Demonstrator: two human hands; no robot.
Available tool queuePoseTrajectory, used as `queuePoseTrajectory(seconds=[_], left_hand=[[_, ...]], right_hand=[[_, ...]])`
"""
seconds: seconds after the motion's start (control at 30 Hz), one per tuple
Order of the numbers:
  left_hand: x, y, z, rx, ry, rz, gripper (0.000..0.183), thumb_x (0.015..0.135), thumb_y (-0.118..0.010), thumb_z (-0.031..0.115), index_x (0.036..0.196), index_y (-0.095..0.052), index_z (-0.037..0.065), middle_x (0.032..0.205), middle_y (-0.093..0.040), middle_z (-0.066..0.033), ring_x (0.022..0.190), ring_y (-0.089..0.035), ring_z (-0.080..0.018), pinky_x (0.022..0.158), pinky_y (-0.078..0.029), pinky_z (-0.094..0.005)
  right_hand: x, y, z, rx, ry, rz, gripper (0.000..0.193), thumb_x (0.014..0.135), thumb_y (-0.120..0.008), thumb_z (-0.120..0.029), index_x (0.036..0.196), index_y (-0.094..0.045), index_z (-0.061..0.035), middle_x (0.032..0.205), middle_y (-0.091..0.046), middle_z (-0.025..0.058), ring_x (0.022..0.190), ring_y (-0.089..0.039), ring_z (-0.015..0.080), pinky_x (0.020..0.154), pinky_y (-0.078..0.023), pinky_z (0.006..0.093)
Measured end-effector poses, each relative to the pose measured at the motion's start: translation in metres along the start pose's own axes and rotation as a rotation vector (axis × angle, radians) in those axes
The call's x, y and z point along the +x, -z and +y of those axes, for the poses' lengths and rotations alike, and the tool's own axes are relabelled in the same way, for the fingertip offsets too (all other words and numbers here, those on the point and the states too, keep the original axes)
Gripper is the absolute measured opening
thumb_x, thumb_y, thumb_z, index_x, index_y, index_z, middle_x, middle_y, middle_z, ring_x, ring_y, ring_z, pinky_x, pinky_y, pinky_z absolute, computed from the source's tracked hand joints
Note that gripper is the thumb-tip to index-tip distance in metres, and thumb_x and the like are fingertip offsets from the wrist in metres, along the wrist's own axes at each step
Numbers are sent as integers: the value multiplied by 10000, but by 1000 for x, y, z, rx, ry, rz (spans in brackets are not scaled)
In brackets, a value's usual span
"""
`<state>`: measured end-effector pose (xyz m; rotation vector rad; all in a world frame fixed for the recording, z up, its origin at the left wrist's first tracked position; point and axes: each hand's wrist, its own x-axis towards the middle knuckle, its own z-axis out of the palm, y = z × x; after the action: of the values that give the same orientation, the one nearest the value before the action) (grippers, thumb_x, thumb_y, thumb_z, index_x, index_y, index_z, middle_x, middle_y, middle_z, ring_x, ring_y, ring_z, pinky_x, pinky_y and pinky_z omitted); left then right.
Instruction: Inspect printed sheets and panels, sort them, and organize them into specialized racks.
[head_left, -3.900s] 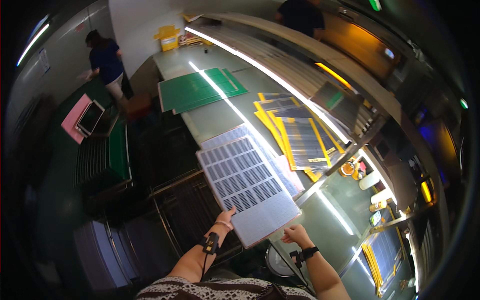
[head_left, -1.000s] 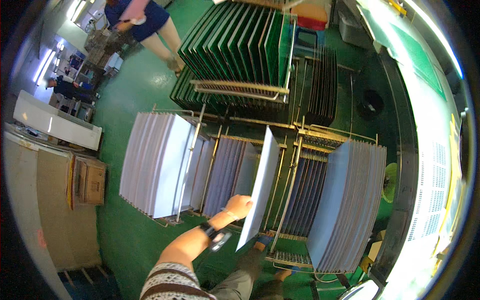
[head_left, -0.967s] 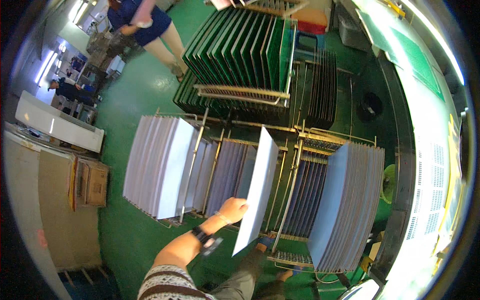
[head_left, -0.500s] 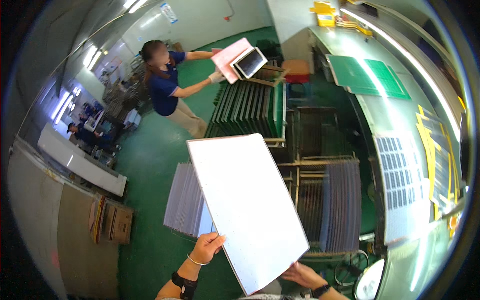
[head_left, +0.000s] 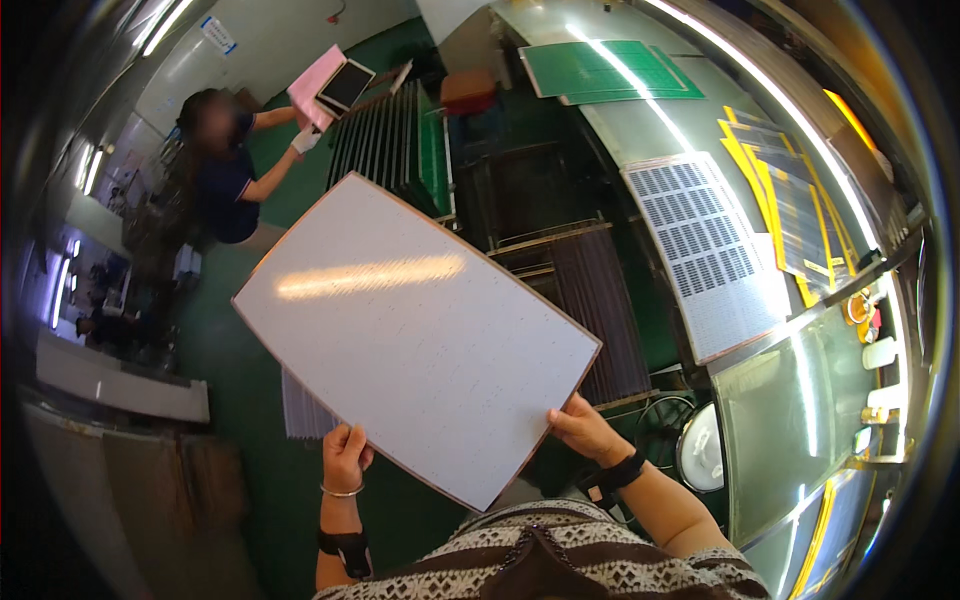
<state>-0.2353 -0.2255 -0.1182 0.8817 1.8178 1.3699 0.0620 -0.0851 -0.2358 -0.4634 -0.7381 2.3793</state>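
Observation:
A large white rectangular panel [head_left: 420,340] with a thin brown edge and scattered tiny dark dots is held up in front of me, tilted. A streak of light reflects across its upper part. My left hand [head_left: 346,456] grips its lower left edge, thumb near the rim. At the lower right edge, my right hand [head_left: 588,430] pinches the panel, with its fingers partly hidden beneath. Below the panel's left corner, part of a ribbed rack [head_left: 306,408] shows; the panel covers the rest of it.
A co-worker [head_left: 225,170] holds a pink sheet [head_left: 312,80] and a dark framed panel at the far left, beside a rack of upright panels [head_left: 375,150]. To the right runs a workbench with a perforated-pattern sheet [head_left: 690,230], green mats [head_left: 610,72] and yellow-edged frames [head_left: 785,200]. A round stool [head_left: 700,450] stands near.
The panel has turned to lie more across my view, and light now glares on it. My right hand now grips the edge more visibly. The view has swung right.

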Motion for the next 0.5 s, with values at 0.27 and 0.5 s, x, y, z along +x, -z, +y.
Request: queuePoseTrajectory(seconds=[0.27,0.5], left_hand=[[-19,-8,19,-2,-59,-35,336,867,-523,247,593,-455,65,473,-437,-2,372,-360,-51,337,-268,-185],[-31,-10,26,49,-151,-42,312,856,-539,259,636,-502,42,486,-451,-3,378,-374,-49,340,-279,-181]], right_hand=[[-3,-1,0,122,-45,-38,461,860,-509,-124,1274,-318,-54,1217,-425,58,1114,-412,190,944,-337,368],[-3,5,1,114,-64,-60,473,852,-524,-124,1267,-312,-44,1209,-431,63,1099,-430,191,944,-340,366]])
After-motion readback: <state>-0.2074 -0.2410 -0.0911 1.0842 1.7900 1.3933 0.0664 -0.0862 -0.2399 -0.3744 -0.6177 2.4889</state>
